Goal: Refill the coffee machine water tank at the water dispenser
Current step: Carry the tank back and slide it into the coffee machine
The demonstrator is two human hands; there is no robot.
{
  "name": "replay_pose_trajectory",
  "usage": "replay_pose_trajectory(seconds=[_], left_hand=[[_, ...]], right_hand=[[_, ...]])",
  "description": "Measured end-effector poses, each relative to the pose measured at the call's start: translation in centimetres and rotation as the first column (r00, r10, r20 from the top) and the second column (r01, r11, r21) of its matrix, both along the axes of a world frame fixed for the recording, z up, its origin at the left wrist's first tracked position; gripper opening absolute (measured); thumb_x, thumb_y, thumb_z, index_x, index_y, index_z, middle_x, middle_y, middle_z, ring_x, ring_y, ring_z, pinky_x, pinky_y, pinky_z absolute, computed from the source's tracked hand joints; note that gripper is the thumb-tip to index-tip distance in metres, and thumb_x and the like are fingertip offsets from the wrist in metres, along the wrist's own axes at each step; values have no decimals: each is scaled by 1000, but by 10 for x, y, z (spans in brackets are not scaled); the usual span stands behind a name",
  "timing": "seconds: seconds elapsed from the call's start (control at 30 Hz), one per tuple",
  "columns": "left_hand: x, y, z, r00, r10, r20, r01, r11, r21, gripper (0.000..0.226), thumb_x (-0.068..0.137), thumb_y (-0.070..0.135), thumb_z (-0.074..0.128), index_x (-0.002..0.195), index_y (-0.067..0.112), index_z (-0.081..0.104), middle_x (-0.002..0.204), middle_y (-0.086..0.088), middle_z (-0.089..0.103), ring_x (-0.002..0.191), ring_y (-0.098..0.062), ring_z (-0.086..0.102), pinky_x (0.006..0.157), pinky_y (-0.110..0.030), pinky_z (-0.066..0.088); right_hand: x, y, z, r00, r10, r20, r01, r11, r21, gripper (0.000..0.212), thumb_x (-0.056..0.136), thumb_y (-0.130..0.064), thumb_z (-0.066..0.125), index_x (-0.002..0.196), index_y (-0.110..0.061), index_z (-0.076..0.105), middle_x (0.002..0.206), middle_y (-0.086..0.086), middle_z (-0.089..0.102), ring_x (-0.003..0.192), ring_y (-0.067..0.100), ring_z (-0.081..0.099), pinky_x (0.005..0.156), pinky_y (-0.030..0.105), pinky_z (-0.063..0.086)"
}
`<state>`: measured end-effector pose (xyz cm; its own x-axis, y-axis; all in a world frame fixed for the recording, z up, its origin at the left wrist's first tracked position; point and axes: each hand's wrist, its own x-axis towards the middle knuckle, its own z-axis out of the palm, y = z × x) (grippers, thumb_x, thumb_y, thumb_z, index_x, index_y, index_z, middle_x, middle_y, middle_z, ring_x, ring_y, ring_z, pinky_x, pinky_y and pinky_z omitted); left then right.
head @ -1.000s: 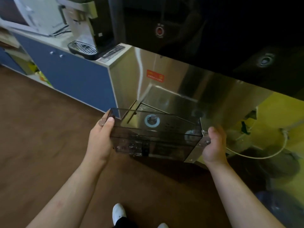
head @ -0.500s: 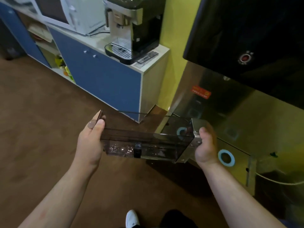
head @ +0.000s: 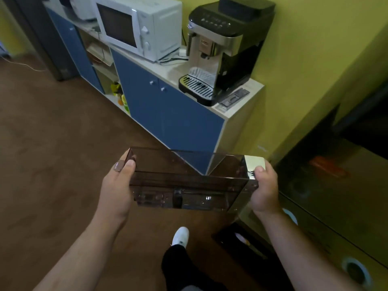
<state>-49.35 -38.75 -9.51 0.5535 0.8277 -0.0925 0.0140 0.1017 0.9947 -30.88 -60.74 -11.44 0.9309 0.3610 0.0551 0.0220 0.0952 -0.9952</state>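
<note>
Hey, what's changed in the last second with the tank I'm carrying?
The smoky clear plastic water tank has come away from the steel water dispenser, now at the right edge, and faces the black and silver coffee machine on the blue cabinet. Nothing was let go: the left hand and right hand still grip its two ends, and it stays level.

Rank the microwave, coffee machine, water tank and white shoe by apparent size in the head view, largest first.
1. coffee machine and water tank: about alike; the tank is nearer the camera, so unranked.
2. microwave
3. white shoe
</note>
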Motion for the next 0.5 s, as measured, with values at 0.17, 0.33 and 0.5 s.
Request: replay_pose_trajectory(seconds=[0.17, 0.33, 0.5], left_hand=[[45, 63, 1, 999, -29, -31, 30, 999, 22, 29, 84, 41, 51, 97, 54, 73, 112, 5, 73, 113, -17, 64, 99, -36, 47], [97, 127, 2, 999, -41, -21, 40, 998, -40, 27, 79, 46, 56, 99, 45, 75, 113, 7, 73, 113, -13, 64, 102, -37, 45], [151, 176, 1, 999, -48, -15, 47, 997, -58, 20, 90, 31, 55, 104, 35, 68, 115, 5, 70, 115, -15, 63, 96, -32, 45]], right_hand=[[48, 64, -4, 1000, -7, 30, 8, 999, -47, 35, 77, -40, 46, 91, -14, 63, 83, 16, 61, 77, 38, 57, 72, 54, 48], [87, 118, -6, 1000, 1, -20, -2, 1000, -9, 31, 75, -41, 50, 93, -19, 63, 86, 15, 61, 83, 40, 58, 75, 53, 48], [119, 159, 1, 995, -76, -67, 80, 995, 57, 33, 72, -41, 51, 94, -19, 62, 83, 4, 63, 81, 26, 60, 75, 41, 48]])
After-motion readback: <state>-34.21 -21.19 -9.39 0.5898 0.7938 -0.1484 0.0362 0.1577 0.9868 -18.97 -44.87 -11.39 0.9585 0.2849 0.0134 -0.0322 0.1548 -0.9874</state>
